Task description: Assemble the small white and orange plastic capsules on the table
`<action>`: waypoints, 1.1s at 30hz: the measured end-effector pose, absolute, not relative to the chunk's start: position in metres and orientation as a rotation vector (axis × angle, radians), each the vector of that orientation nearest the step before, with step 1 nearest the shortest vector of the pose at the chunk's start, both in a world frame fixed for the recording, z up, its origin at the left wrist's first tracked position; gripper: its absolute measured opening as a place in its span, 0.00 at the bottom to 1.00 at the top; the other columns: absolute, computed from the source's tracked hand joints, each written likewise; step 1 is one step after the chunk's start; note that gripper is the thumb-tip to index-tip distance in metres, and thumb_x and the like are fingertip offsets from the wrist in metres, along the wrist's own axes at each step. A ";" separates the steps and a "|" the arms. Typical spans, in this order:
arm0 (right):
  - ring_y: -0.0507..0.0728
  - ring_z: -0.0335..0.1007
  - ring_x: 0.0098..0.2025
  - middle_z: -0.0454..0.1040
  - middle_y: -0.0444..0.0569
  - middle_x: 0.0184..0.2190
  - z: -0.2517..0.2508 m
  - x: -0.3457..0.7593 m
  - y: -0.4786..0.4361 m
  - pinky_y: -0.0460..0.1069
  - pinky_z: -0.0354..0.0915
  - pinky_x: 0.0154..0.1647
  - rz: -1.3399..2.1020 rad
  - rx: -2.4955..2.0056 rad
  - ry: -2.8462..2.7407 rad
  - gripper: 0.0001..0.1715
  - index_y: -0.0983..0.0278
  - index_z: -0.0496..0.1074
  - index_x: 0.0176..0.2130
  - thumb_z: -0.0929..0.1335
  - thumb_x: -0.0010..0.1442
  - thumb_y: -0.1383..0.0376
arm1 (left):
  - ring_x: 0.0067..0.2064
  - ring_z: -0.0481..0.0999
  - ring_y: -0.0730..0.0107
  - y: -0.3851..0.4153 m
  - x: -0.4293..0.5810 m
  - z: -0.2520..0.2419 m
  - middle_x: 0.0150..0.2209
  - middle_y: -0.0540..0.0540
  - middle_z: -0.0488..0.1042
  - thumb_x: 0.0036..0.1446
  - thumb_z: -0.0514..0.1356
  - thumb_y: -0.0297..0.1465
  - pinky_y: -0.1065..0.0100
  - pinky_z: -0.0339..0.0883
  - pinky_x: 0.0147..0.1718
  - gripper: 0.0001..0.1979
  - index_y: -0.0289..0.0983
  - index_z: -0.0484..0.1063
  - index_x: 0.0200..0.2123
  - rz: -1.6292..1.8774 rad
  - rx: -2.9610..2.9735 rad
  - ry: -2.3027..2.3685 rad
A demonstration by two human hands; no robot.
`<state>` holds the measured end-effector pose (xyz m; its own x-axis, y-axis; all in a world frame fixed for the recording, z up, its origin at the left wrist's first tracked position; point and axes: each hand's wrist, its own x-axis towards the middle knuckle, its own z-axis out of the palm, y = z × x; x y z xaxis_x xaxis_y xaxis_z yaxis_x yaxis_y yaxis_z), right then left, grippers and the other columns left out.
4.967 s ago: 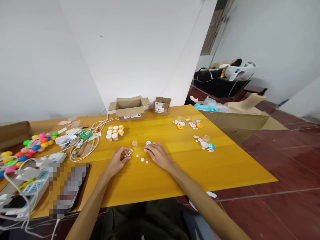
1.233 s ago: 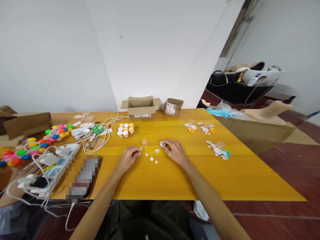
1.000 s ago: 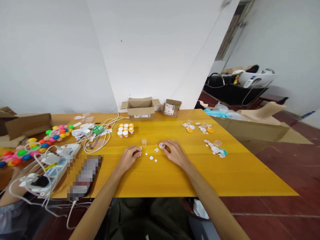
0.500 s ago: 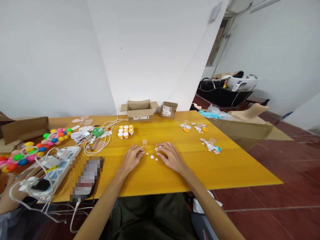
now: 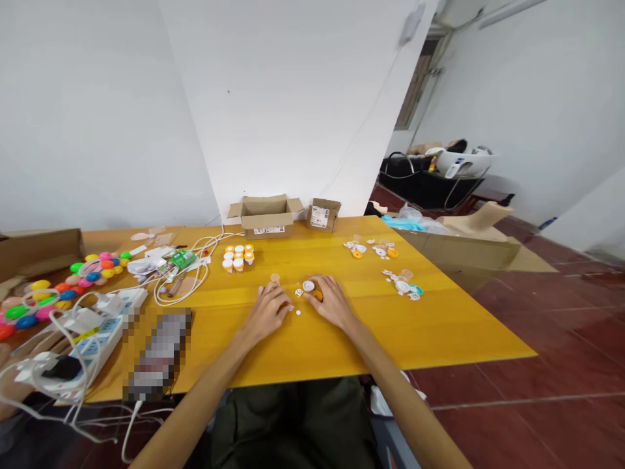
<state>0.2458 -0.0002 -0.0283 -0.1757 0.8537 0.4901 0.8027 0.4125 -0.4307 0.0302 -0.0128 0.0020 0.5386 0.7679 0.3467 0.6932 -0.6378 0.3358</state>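
Low over the wooden table, my left hand (image 5: 267,309) has its fingers drawn together, their tips at a small white disc (image 5: 290,307). Another small white disc (image 5: 298,312) lies just right of these fingertips. Behind that hand stands a clear plastic cup (image 5: 275,279), its lower part hidden. My right hand (image 5: 334,301) curves its thumb and fingers around an orange ring (image 5: 317,296), which it partly covers. Touching or almost touching those fingers is a white round part (image 5: 308,286). A white openwork piece (image 5: 299,292) lies between my hands.
Several orange-and-white assembled pieces (image 5: 238,258) stand in rows. Small groups of loose parts (image 5: 403,285) lie at the right. Cardboard boxes (image 5: 267,225) line the wall. On the left are a power strip (image 5: 110,326), a phone (image 5: 161,355), cables and another person's hand.
My left hand has moved right and forward, covering one disc and reaching another. My right hand has shifted slightly right, so the orange ring and white round part now show. The view has turned slightly.
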 end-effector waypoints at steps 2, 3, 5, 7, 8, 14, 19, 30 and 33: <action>0.63 0.71 0.48 0.77 0.52 0.47 -0.029 0.249 -0.004 0.56 0.65 0.49 0.109 -1.396 -1.991 0.14 0.59 0.70 0.47 0.69 0.59 0.63 | 0.47 0.70 0.58 -0.015 0.027 0.002 0.36 0.46 0.77 0.65 0.56 0.30 0.56 0.59 0.48 0.09 0.41 0.75 0.34 0.718 2.620 1.266; 0.63 0.71 0.47 0.77 0.52 0.46 -0.030 0.252 -0.006 0.56 0.65 0.49 0.114 -1.396 -1.991 0.14 0.58 0.70 0.46 0.70 0.59 0.63 | 0.47 0.70 0.58 -0.017 0.024 0.003 0.37 0.46 0.77 0.66 0.56 0.30 0.57 0.59 0.48 0.09 0.41 0.75 0.34 0.726 2.624 1.263; 0.63 0.72 0.47 0.77 0.51 0.44 -0.032 0.256 -0.009 0.55 0.66 0.48 0.134 -1.396 -1.986 0.13 0.58 0.70 0.45 0.70 0.58 0.62 | 0.47 0.70 0.59 -0.020 0.018 0.003 0.37 0.46 0.77 0.67 0.55 0.31 0.57 0.59 0.48 0.10 0.41 0.75 0.34 0.757 2.637 1.251; 0.62 0.73 0.46 0.77 0.51 0.43 -0.034 0.258 -0.011 0.55 0.67 0.47 0.170 -1.384 -1.980 0.13 0.58 0.70 0.44 0.71 0.58 0.63 | 0.47 0.70 0.59 -0.024 0.013 0.003 0.38 0.46 0.78 0.67 0.54 0.32 0.57 0.58 0.48 0.11 0.41 0.75 0.34 0.798 2.649 1.249; 0.62 0.73 0.45 0.77 0.50 0.42 -0.035 0.259 -0.011 0.55 0.67 0.47 0.189 -1.372 -1.979 0.12 0.58 0.71 0.43 0.71 0.58 0.64 | 0.48 0.70 0.59 -0.025 0.010 0.003 0.38 0.46 0.78 0.68 0.53 0.33 0.57 0.58 0.48 0.11 0.41 0.75 0.35 0.818 2.654 1.254; 0.60 0.74 0.42 0.77 0.48 0.38 -0.036 0.251 -0.018 0.54 0.70 0.46 0.278 -1.278 -1.922 0.08 0.58 0.70 0.41 0.69 0.59 0.67 | 0.50 0.70 0.59 -0.028 0.009 0.002 0.39 0.45 0.78 0.68 0.52 0.33 0.57 0.58 0.51 0.13 0.42 0.76 0.36 0.805 2.723 1.198; 0.61 0.74 0.44 0.76 0.49 0.41 -0.031 0.236 -0.028 0.56 0.70 0.47 0.345 -1.130 -1.892 0.08 0.57 0.70 0.43 0.69 0.61 0.64 | 0.49 0.70 0.59 -0.032 0.011 0.005 0.43 0.45 0.78 0.66 0.55 0.34 0.57 0.59 0.50 0.09 0.43 0.75 0.43 0.838 2.685 1.208; 0.61 0.73 0.43 0.77 0.49 0.40 -0.025 0.190 -0.032 0.57 0.69 0.49 0.273 -1.040 -1.918 0.10 0.58 0.71 0.43 0.70 0.59 0.65 | 0.45 0.71 0.60 -0.022 0.009 0.006 0.39 0.47 0.77 0.64 0.52 0.28 0.60 0.61 0.45 0.09 0.42 0.72 0.41 1.247 2.379 1.402; 0.61 0.73 0.43 0.77 0.49 0.39 -0.027 0.188 -0.029 0.58 0.68 0.50 0.224 -1.066 -1.929 0.10 0.58 0.71 0.42 0.71 0.59 0.66 | 0.44 0.71 0.60 -0.020 0.011 0.004 0.38 0.47 0.77 0.63 0.53 0.28 0.60 0.61 0.45 0.09 0.42 0.73 0.41 1.271 2.382 1.402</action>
<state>0.1885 -0.0286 -0.0271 -0.2304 0.7514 0.6183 0.5897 0.6133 -0.5255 0.0108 -0.0197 0.0035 0.2280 0.7612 0.6071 0.6783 -0.5715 0.4618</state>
